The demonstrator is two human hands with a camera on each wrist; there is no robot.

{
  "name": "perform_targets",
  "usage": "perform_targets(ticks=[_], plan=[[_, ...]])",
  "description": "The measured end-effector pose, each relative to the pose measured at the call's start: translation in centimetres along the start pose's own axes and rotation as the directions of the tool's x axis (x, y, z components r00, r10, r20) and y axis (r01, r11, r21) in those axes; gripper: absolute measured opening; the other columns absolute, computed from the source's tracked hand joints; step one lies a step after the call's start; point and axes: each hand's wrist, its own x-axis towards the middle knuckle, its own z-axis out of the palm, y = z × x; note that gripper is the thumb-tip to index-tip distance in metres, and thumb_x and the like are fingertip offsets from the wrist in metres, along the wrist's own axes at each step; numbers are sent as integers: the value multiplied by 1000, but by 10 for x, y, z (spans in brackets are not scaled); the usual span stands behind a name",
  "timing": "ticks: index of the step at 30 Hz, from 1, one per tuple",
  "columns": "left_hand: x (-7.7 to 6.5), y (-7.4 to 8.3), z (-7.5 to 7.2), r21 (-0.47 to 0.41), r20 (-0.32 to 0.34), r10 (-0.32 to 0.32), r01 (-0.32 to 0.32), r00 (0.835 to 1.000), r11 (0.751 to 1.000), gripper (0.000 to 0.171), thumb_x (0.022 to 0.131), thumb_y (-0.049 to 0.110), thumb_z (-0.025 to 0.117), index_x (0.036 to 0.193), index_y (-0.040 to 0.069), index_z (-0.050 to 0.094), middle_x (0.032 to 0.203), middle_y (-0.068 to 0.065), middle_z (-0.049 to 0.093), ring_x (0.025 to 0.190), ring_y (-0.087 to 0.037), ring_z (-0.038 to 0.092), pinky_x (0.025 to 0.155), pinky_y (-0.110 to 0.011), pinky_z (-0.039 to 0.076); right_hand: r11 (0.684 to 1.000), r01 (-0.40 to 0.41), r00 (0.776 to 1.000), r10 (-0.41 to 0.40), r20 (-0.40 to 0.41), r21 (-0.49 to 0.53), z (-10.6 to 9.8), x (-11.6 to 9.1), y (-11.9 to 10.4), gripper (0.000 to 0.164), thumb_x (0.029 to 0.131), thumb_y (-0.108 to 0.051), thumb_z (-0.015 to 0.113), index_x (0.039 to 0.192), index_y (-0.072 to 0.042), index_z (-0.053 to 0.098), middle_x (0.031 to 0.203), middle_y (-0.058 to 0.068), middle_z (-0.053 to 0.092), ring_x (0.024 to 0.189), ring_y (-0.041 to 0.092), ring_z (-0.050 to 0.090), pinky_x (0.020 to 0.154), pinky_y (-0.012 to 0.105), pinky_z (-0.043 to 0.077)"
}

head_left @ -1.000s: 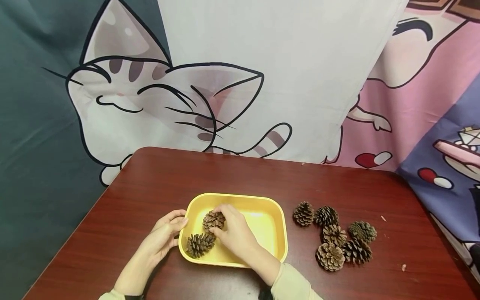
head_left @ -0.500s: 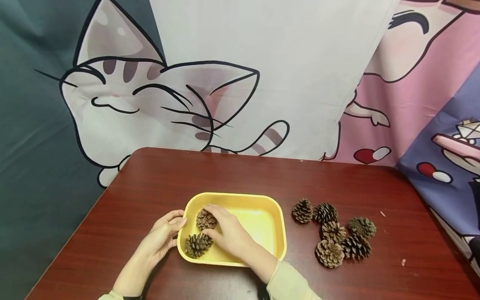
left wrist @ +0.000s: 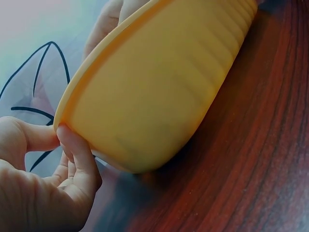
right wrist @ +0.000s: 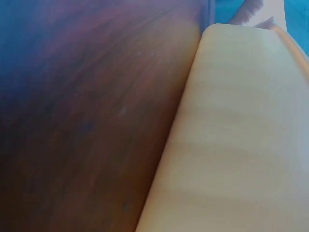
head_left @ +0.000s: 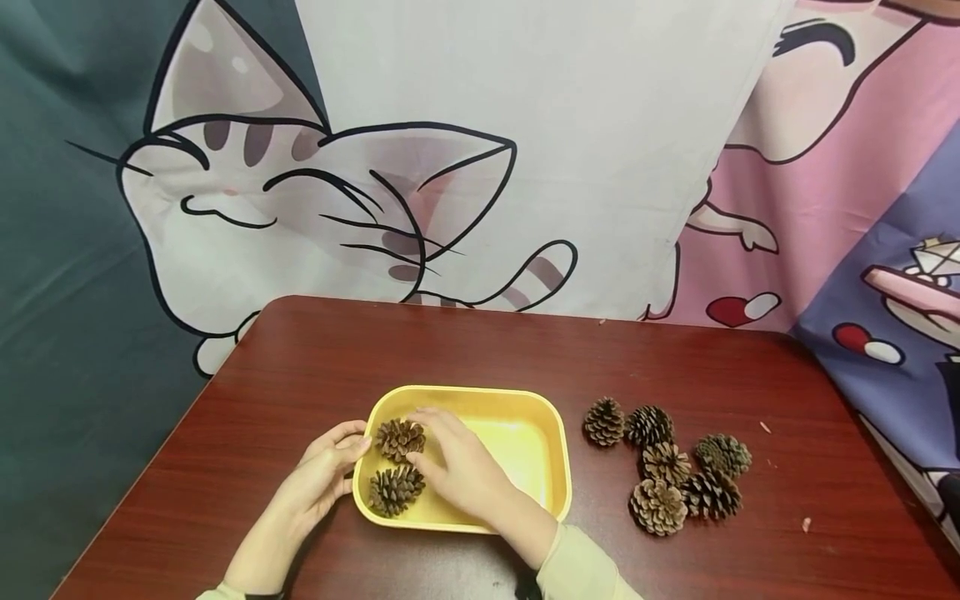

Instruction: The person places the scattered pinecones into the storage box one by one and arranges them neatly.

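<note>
A yellow plastic tray sits on the table, with two brown pine cones at its left end. My left hand pinches the tray's left rim between thumb and fingers; the left wrist view shows this grip on the yellow wall up close. Inside the tray, the upper pine cone lies just left of my right hand, whose thumb and fingers are spread apart at its side. The lower pine cone rests below it, near the front left corner. In the right wrist view only the tray's outer wall shows large; the right hand's fingers are hidden there.
Right of the tray, several pine cones lie in a loose group on the reddish-brown table, among them a greenish one and a light brown one. Behind the table hangs a cartoon cat cloth.
My right hand has moved the upper pine cone left, towards the tray's end, and let go of it, fingers spreading. The left hand has kept its grip on the rim.
</note>
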Motion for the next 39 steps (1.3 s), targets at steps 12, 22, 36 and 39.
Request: perform_targets(ticks=[12,22,36,39], plan=[[4,-2,7,22,-30,7,-6,1000,1000,22,91,9,55,110,6,43,88,3,60,85,-14,61,68,-32,52,999,-2,994,7,-106,48,-30,-31,18,31,86,-21,66,115,-11,61,123,5,59,117,19,53,97,40,43],[5,-6,9,26,-50,3,-2,999,1000,22,90,8,55,110,6,44,89,2,58,85,-14,60,69,-34,52,996,88,975,-92,-204,-27,-64,-72,31,28,82,-13,70,108,-17,63,119,-1,62,111,17,58,92,35,47],[2,0,4,42,-50,-6,8,999,999,22,91,10,56,109,8,43,88,3,60,84,-14,62,69,-34,52,963,4,954,-84,-287,-270,-125,-148,68,55,63,-1,81,111,-21,63,114,0,63,108,10,56,96,4,29],[0,0,3,44,-54,-7,9,999,999,22,91,10,56,108,8,44,87,3,60,83,-13,62,69,-34,52,953,-23,957,-67,-281,-303,-135,-160,72,57,62,-1,82,112,-20,62,115,2,62,111,5,52,96,3,26]])
